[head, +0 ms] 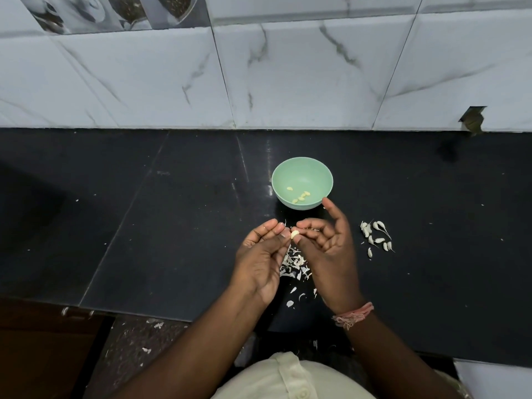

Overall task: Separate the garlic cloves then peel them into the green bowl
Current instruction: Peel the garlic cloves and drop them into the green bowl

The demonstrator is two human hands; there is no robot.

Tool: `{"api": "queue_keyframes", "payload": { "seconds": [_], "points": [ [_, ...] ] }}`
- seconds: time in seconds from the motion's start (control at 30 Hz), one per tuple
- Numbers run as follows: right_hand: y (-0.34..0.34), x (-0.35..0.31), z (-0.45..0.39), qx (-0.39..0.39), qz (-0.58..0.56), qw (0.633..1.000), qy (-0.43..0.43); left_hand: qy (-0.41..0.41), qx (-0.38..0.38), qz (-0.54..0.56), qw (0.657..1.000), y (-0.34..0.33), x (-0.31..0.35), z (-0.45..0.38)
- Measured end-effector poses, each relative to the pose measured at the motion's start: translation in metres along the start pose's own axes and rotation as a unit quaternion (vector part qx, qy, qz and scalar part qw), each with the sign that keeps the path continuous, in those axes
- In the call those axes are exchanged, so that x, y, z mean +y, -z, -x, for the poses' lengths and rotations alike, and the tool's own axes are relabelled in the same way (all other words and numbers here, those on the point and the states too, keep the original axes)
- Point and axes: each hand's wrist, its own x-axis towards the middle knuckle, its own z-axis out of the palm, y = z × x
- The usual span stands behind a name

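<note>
A green bowl (302, 174) stands on the black counter and holds several peeled yellowish cloves (300, 196). Just in front of it, both hands meet over a pale garlic clove (294, 234). My left hand (263, 256) pinches the clove with thumb and fingertips. My right hand (328, 249) pinches it from the other side, its outer fingers spread upward toward the bowl. Several unpeeled cloves (375, 239) with thin tails lie to the right of my right hand.
White garlic skins (295, 264) lie scattered on the counter (172, 226) under and between my hands. A marble-tiled wall (288, 76) rises behind the bowl. The counter's front edge runs near my wrists, with a few skins on the floor below.
</note>
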Motion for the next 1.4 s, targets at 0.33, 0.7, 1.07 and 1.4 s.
{"api": "queue_keyframes", "payload": {
  "seconds": [0.33, 0.7, 1.07, 1.4],
  "points": [
    [0.001, -0.002, -0.006, 0.015, -0.016, 1.0, 0.001, 0.002, -0.032, -0.001, 0.999, -0.003, 0.003, 0.0],
    [-0.005, -0.003, -0.012, 0.003, -0.067, 0.998, -0.02, -0.176, -0.078, -0.108, 0.975, 0.002, 0.0, -0.004],
    [-0.013, -0.007, -0.015, 0.019, -0.15, 0.986, -0.066, -0.257, -0.107, -0.171, 0.945, 0.002, 0.002, 0.0],
    [-0.018, -0.005, -0.011, 0.032, -0.143, 0.987, -0.073, -0.227, -0.098, -0.107, 0.963, 0.004, -0.001, -0.005]
  ]
}}
